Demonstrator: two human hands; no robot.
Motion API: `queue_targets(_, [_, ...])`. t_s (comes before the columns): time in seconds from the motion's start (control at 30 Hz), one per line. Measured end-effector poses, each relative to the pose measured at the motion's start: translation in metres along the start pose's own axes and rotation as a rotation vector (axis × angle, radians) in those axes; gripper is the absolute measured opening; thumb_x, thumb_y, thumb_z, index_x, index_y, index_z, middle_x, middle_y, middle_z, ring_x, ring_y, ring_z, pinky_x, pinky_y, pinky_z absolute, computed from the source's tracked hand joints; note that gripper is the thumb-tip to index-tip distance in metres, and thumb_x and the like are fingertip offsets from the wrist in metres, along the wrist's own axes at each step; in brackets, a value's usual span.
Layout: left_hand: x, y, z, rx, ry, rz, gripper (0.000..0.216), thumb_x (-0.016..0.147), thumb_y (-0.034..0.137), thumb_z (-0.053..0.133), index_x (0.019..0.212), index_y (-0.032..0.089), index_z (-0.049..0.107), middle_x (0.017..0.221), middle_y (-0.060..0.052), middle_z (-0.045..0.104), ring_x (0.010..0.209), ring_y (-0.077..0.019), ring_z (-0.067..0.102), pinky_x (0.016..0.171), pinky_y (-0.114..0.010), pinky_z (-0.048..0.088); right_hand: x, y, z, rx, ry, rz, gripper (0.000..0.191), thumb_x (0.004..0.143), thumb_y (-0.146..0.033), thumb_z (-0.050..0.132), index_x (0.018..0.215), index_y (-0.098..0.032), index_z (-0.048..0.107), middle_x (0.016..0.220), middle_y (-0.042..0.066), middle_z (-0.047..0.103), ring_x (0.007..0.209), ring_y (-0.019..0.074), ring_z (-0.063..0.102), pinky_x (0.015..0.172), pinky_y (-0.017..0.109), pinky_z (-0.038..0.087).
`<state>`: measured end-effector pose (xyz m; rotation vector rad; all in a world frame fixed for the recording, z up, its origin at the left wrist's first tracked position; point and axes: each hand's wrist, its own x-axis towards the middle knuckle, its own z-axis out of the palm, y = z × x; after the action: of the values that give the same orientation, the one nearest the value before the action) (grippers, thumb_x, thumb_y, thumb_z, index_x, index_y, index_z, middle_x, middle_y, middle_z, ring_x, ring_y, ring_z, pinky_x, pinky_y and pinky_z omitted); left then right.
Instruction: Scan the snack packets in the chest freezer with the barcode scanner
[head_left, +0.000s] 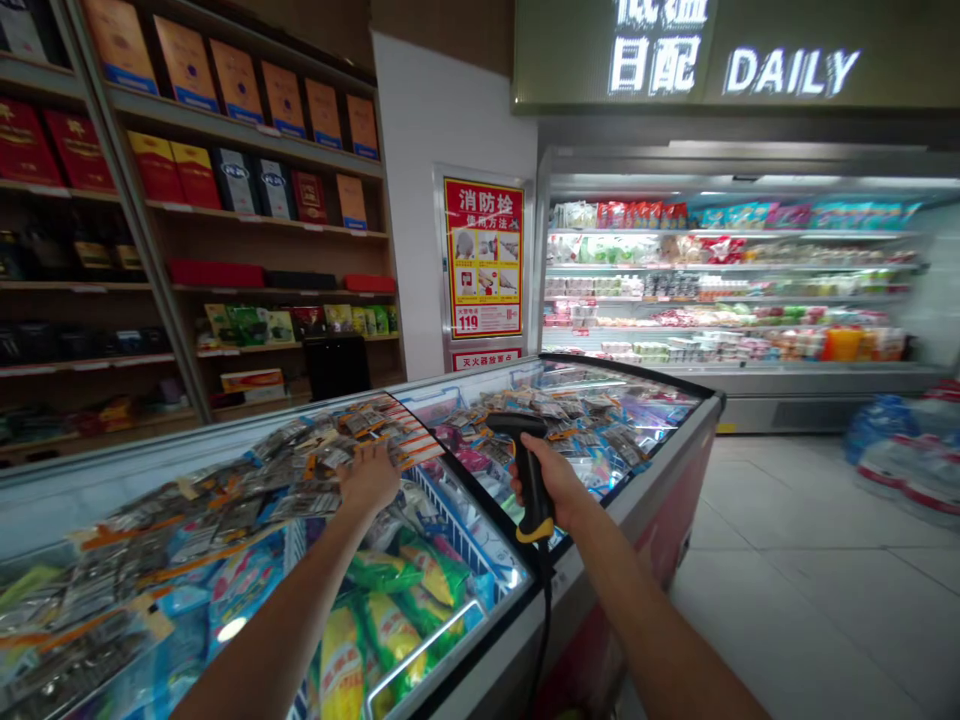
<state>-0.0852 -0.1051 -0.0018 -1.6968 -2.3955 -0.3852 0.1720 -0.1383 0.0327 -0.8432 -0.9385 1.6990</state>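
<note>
My right hand [551, 475] is wrapped round a black and yellow barcode scanner [534, 490], held upright over the chest freezer's edge with its cable [545, 620] hanging down. My left hand [369, 475] rests on a spread of flat grey pieces with orange strips [300, 465], its fingers apart and touching them; its fingertips are partly hard to make out. These flat pieces lie in overlapping rows on the freezer's glass lid [450, 590]. Another group of similar flat pieces [577, 425] covers the far lid, behind the scanner. Green and yellow bags [390, 635] show through the glass below.
Wooden shelves [247, 130] with boxed goods stand at the left. A red fire-hydrant poster [485, 260] hangs on the white wall. Beyond is a lit refrigerated display [727, 290]. Bottled water packs [911, 470] sit on the tiled floor [787, 560] at the right.
</note>
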Motion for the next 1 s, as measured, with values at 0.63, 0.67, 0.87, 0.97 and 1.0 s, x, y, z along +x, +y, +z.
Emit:
queue_targets(0.63, [0.016, -0.050, -0.010, -0.021, 0.095, -0.291, 0.038, 0.076, 0.036, 0.041, 0.101, 0.014, 0.060, 0.106, -0.019, 0.060, 0.105, -0.0355, 0.048, 0.083, -0.047, 0.035, 0.000, 0.000, 0.000, -0.011, 0.019, 0.025, 0.025, 0.079, -0.040, 0.050, 0.073, -0.016, 0.052, 0.049, -0.002, 0.053, 0.038, 0.0095, 0.048, 0.035, 0.020, 0.038])
queue_targets(0.67, [0.018, -0.050, -0.011, -0.036, 0.095, -0.283, 0.036, 0.075, 0.032, 0.042, 0.102, 0.015, 0.059, 0.106, -0.019, 0.060, 0.105, -0.0350, 0.048, 0.083, -0.047, 0.035, 0.000, 0.001, 0.000, -0.010, 0.017, 0.024, 0.025, 0.079, -0.040, 0.050, 0.073, -0.017, 0.052, 0.049, -0.002, 0.053, 0.038, 0.0095, 0.049, 0.035, 0.020, 0.038])
queue_targets(0.87, [0.024, -0.047, -0.017, -0.140, 0.057, -0.330, 0.050, 0.073, 0.041, 0.045, 0.115, 0.015, 0.052, 0.117, -0.019, 0.054, 0.111, -0.0364, 0.045, 0.085, -0.047, 0.035, 0.000, -0.001, -0.001, -0.001, 0.006, 0.004, 0.026, 0.081, -0.039, 0.047, 0.068, -0.016, 0.049, 0.049, -0.002, 0.052, 0.037, 0.0093, 0.048, 0.034, 0.021, 0.038])
queue_targets(0.97, [0.027, -0.042, -0.017, -0.127, 0.039, -0.371, 0.058, 0.071, 0.050, 0.045, 0.113, 0.011, 0.053, 0.118, -0.022, 0.053, 0.112, -0.0378, 0.044, 0.086, -0.048, 0.035, -0.001, -0.002, -0.001, 0.005, 0.007, 0.003, 0.025, 0.081, -0.039, 0.048, 0.069, -0.016, 0.049, 0.048, -0.002, 0.052, 0.036, 0.0092, 0.047, 0.034, 0.020, 0.037])
queue_targets(1.0, [0.029, -0.040, -0.017, -0.120, 0.027, -0.375, 0.058, 0.071, 0.051, 0.046, 0.112, 0.011, 0.054, 0.117, -0.022, 0.054, 0.112, -0.0382, 0.044, 0.086, -0.049, 0.035, -0.001, -0.002, -0.001, 0.010, 0.007, 0.007, 0.025, 0.080, -0.039, 0.048, 0.070, -0.017, 0.050, 0.048, -0.003, 0.052, 0.036, 0.0092, 0.048, 0.034, 0.020, 0.037])
